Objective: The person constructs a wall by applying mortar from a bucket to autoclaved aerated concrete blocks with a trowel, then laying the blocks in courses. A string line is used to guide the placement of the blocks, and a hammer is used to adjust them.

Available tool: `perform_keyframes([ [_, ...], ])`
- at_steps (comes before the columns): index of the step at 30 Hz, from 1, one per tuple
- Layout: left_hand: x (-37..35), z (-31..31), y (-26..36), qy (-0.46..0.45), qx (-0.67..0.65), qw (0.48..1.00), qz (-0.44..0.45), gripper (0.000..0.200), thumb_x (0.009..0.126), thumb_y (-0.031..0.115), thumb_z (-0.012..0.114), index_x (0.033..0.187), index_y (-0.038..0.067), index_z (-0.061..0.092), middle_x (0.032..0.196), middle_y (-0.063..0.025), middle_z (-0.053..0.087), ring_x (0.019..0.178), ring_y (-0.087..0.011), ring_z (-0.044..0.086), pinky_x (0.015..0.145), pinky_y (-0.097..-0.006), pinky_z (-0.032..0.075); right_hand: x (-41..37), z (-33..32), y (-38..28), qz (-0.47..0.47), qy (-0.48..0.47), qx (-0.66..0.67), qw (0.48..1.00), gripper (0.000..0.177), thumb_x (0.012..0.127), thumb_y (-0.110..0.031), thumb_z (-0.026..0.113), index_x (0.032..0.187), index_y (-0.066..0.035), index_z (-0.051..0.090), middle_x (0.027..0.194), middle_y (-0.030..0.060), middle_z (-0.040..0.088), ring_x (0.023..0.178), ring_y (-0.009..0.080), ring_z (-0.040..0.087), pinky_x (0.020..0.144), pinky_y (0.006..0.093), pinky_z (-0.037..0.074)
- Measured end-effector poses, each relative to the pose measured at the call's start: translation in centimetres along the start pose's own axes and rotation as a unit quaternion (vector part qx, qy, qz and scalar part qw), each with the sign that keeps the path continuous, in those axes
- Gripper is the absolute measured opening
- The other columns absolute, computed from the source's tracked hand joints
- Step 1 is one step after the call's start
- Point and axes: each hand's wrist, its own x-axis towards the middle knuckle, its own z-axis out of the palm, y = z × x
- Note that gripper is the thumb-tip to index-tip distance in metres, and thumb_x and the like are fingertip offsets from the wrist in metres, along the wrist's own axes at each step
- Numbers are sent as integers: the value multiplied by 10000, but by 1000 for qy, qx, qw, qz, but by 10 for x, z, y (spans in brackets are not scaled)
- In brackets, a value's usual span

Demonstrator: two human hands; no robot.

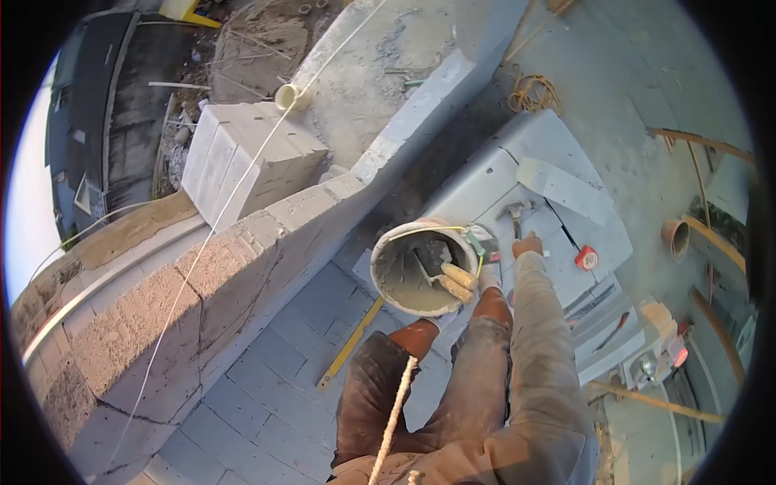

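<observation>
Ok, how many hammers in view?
1: the hammer, in the right hand, at the pale block stack. More could be hidden from this camera.

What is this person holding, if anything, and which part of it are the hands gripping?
The right hand grips a hammer by its handle. The left hand is out of view, so its hold cannot be told.

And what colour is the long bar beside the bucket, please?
The bar is yellow, clearest in the head view.
</observation>
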Motion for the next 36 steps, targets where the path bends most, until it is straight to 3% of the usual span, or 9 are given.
perform_keyframes([
  [5, -118, -27, 9, -136, 69, 985, 81, 620, 950, 554, 308, 1234, 64, 560, 1242, -177, 564, 1130, -371, 532, 929, -485, 422, 71, 73, -3, -12, 63, -39, 997, 408, 797, -104, 590, 1172, 8, 477, 1155, 207, 578, 1070, 368, 584, 887, 448, 489],
  [8, -158, -25, 11, -81, 108, 986, 100, 532, 958, 500, 348, 1212, 90, 575, 1219, -150, 570, 1134, -341, 527, 936, -465, 421, 104, 62, 12, -74, 12, -44, 996, 501, 776, -78, 572, 1261, -8, 463, 1151, 236, 601, 1048, 374, 602, 899, 421, 487],
  [13, -165, -43, -25, -112, 35, 991, 58, 486, 948, 440, 427, 1192, 42, 561, 1212, -174, 556, 1147, -348, 496, 969, -444, 391, 50, -21, -1, -21, 50, -19, 998, 471, 797, -158, 623, 1228, -17, 495, 983, 205, 656, 920, 310, 657, 794, 367, 522],
  [18, -95, -74, -27, -34, -132, 991, 7, 474, 948, 410, 441, 1221, 34, 539, 1203, -190, 552, 1144, -360, 491, 975, -446, 377, -44, -150, -32, -187, 5, -146, 971, 422, 793, -188, 640, 1167, -24, 533, 973, 195, 652, 917, 315, 642, 794, 381, 505],
  [28, 157, -126, 32, 137, -383, 913, -30, 431, 959, 371, 439, 1176, 23, 571, 1205, -164, 577, 1155, -329, 508, 999, -403, 377, -399, -429, -184, -588, -173, -353, 707, 340, 786, -247, 675, 1046, -38, 609, 954, 176, 644, 910, 326, 611, 795, 409, 471],
  [29, 172, -119, 35, 120, -397, 909, -47, 412, 957, 365, 442, 1155, 35, 591, 1185, -158, 592, 1141, -327, 520, 991, -403, 386, -501, -460, -213, -674, -206, -268, 657, 276, 779, -261, 649, 807, -34, 496, 778, 227, 562, 770, 424, 545, 669, 472, 420],
  [30, 184, -110, 37, 117, -401, 907, -54, 412, 957, 365, 442, 1155, 35, 591, 1185, -158, 592, 1141, -327, 520, 991, -403, 386, -596, -484, -245, -568, -267, -345, 697, 300, 815, -179, 632, 1032, 16, 559, 765, 119, 637, 694, 204, 632, 650, 319, 503],
  [32, 202, -85, 41, 98, -398, 911, -40, 417, 953, 387, 426, 1111, 56, 625, 1158, -146, 609, 1110, -324, 542, 976, -400, 399, -703, -515, -281, -580, -382, -260, 671, 398, 847, -263, 641, 1119, 10, 540, 797, 133, 640, 715, 211, 631, 642, 312, 492],
  [36, 233, -46, 31, 16, -376, 925, -51, 503, 955, 457, 352, 1119, 74, 635, 1168, -145, 613, 1115, -326, 543, 1004, -412, 368, -810, -533, -326, -787, -274, -133, 537, 399, 892, -361, 615, 901, 32, 544, 645, 61, 515, 565, 129, 458, 515, 288, 370],
])
